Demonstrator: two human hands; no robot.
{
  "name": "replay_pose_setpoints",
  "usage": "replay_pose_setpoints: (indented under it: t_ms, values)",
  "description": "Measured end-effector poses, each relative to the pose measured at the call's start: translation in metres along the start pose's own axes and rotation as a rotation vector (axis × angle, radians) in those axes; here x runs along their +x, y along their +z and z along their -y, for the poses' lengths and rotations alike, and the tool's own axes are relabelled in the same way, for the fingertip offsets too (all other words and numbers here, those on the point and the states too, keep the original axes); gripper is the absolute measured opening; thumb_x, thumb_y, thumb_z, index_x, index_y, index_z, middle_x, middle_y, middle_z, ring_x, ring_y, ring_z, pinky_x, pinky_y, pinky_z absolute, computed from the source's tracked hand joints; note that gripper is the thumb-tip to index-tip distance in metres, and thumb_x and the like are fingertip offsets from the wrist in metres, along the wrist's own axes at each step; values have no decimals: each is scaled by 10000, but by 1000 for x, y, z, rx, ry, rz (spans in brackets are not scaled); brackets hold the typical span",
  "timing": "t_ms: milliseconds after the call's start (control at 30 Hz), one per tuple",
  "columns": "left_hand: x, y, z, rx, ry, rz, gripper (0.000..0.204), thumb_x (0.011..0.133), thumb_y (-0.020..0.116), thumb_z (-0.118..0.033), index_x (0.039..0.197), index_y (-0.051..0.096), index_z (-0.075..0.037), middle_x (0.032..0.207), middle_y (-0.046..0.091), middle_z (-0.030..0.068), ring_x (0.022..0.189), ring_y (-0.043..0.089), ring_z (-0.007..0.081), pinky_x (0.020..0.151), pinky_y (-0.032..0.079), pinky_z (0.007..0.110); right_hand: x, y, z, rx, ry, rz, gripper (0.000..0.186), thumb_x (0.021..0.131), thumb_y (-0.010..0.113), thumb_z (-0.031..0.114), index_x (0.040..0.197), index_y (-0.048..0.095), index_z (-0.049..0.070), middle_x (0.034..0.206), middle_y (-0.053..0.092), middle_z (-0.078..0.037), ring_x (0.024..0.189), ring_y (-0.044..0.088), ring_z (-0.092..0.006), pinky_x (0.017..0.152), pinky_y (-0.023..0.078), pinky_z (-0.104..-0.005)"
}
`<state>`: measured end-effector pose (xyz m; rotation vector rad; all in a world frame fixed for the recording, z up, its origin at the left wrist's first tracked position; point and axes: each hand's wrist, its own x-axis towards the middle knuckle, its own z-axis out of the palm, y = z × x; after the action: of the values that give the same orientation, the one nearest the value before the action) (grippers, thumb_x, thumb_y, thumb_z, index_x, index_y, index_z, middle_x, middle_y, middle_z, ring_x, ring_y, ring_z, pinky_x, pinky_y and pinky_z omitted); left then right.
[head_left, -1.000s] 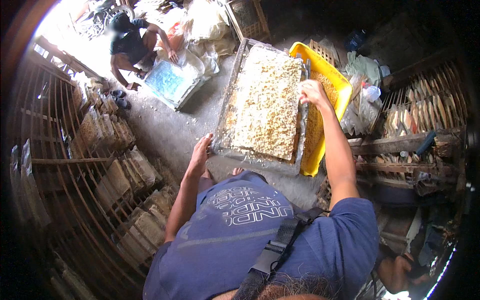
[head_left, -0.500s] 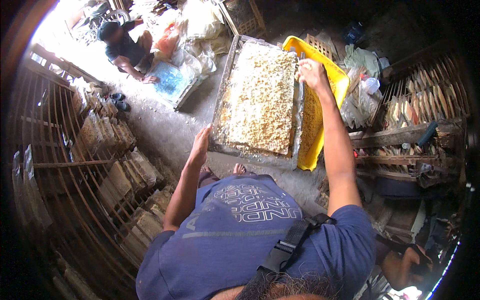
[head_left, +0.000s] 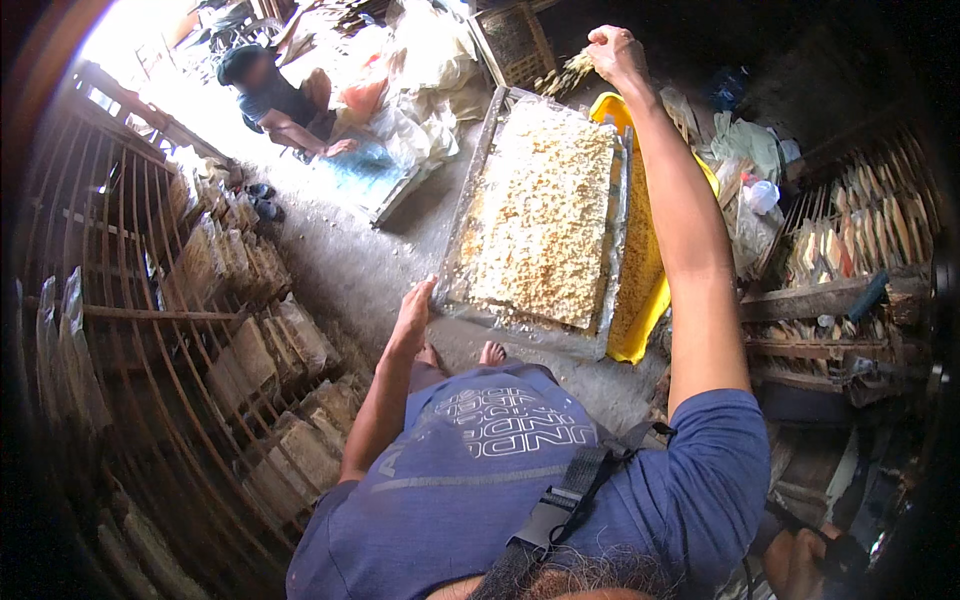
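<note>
My right hand [head_left: 617,60] is raised beyond the back of the metal-edged tray [head_left: 474,170], fingers curled, with a spray of pale bits [head_left: 565,75] beside them; what is inside the fingers is hidden. The tray carries a slab thickly coated in pale crumbly granules [head_left: 540,220]. Under my right forearm is a yellow plastic tub [head_left: 650,330] with yellowish granular stuff [head_left: 635,280], partly hidden. My left hand [head_left: 413,318] is at the tray's front left corner with fingers stretched out; whether they touch the rim I cannot tell.
Racks with bagged slabs [head_left: 240,365] line the left, more racks [head_left: 845,230] the right. At the back left another person [head_left: 285,115] crouches, a hand on a blue sheet [head_left: 370,180] by plastic bags [head_left: 420,60]. Sandals [head_left: 265,205] and a woven crate [head_left: 510,50] are nearby.
My right hand has risen from the tray's right edge to beyond its back, and pale bits now fly beside it. The view has shifted slightly; my left hand stays at the corner.
</note>
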<state>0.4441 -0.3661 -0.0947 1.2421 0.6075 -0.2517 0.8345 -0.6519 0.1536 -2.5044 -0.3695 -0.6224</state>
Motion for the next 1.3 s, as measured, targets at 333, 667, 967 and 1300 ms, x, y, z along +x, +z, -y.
replay_pose_setpoints:
  t_ms: [333, 667, 967, 1300]
  values:
    - [36, 5, -14, -23, 75, 12, 454, 952, 538, -392, 1192, 636, -20, 1140, 605, 54, 1045, 495, 153, 910, 368, 306, -238, -73, 16, 691, 208, 514, 910, 818, 630, 628, 1419, 384, -10, 1421, 426, -267, 1306, 443, -397, 1070, 358, -508]
    - [81, 51, -29, 438, 176, -296, 547, 959, 485, -490, 714, 546, -6, 639, 442, 7, 619, 407, 126, 544, 355, 370, -420, 24, -59, 574, 1158, 210, 871, 879, 490, 677, 1375, 472, -39, 1419, 462, -226, 1292, 453, -320, 1053, 351, -436]
    - [43, 3, -44, 120, 126, -304, 483, 956, 521, -462, 768, 624, -30, 596, 481, 0, 591, 428, 101, 544, 371, 349, -423, 32, 3, 671, 1152, -16, 825, 866, 623, 575, 1312, 493, -106, 1360, 496, -152, 1212, 469, -250, 1025, 355, -385]
    - [-53, -272, -108, 35, 216, -475, 500, 987, 491, -433, 778, 624, 2, 646, 504, -6, 614, 400, 91, 557, 382, 314, -399, 111, 279, 528, 639, -53, 627, 944, 549, 493, 588, 488, -20, 566, 396, -5, 574, 344, -144, 533, 311, -354]
